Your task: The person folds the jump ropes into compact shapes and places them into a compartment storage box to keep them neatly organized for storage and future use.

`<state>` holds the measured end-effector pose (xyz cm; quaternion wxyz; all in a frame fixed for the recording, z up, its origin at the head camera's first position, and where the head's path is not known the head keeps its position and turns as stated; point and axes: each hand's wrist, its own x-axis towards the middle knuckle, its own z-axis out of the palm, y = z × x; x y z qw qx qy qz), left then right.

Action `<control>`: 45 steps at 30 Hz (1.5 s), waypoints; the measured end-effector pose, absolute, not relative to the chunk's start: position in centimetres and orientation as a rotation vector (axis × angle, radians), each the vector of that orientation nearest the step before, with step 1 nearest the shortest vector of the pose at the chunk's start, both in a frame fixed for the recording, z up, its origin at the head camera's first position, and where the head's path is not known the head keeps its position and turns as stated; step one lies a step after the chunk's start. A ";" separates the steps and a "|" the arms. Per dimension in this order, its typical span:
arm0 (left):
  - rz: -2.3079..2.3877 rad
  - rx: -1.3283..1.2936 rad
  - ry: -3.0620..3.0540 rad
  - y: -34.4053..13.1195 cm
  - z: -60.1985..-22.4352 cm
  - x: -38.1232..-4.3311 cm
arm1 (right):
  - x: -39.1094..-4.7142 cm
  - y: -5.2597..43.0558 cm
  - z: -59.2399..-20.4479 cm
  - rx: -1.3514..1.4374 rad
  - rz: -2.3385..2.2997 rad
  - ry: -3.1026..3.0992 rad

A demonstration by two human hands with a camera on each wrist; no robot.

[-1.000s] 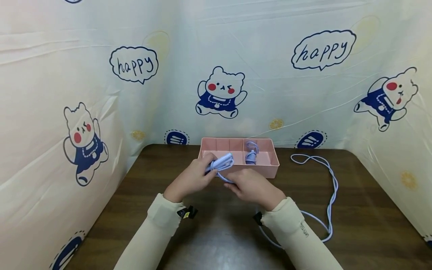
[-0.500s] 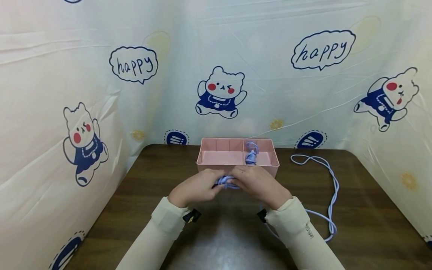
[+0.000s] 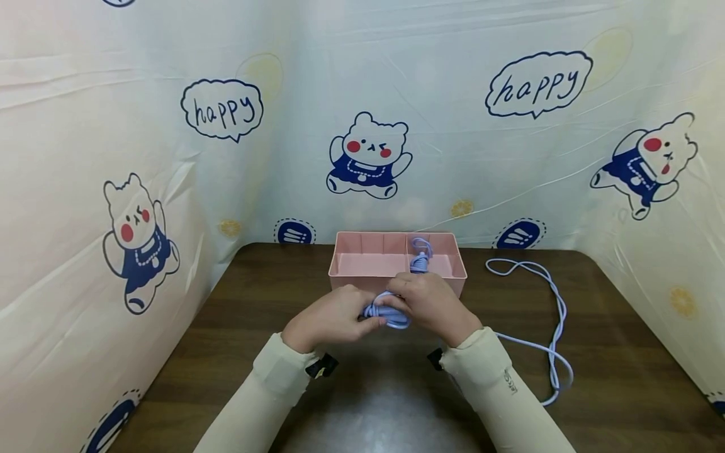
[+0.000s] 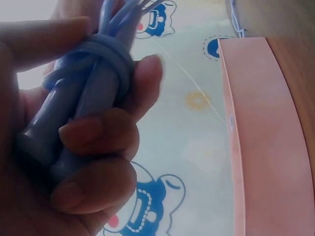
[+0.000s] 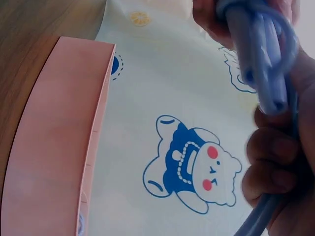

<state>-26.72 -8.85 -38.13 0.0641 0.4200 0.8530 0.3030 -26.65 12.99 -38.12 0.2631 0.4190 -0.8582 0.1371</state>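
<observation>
So the left hand [image 3: 331,316] has its fingers and thumb curled tight around a pale blue, glossy bundle of cord [image 3: 393,314], and the left wrist view shows smooth cylindrical handles [image 4: 93,93] in there with cord wrapped around them. The right hand [image 3: 433,307] is closed up too, fingers wrapped round a strand of pale blue cord [image 5: 261,214] right beside the bundle.

Compared with a second ago, the left hand has come down from in front of the box's left half and the two hands now meet. Half a second ago they mostly covered the bundle; now its loops poke out between them.

Pose-wise, both forearms in cream sleeves [image 3: 283,371] angle in from the bottom, hands turned toward each other, just in front of a pink rectangular open box [image 3: 368,263]. That box hasn't budged, and a smaller wound blue coil [image 3: 420,263] sits in its right compartment as before.

Further right, a long doubled pale blue cord [image 3: 562,314] lies on the dark brown wood-look table [image 3: 243,296]; its lower bend has slid a bit right. Behind everything hangs a pale bear-print curtain [image 3: 442,163].
</observation>
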 end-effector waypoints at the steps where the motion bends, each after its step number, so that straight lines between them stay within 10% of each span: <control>1: 0.907 1.269 2.577 -8.9 -38.1 -26.7 | -26.7 13.0 -38.1 1.116 0.387 -2.351; 20: 1.438 1.147 2.407 -9.3 -37.5 -26.0 | -28.4 13.7 -38.6 1.115 1.372 -2.427; 45: 0.935 0.947 2.786 -10.1 -37.6 -27.5 | -27.5 11.7 -39.5 0.992 0.674 -2.581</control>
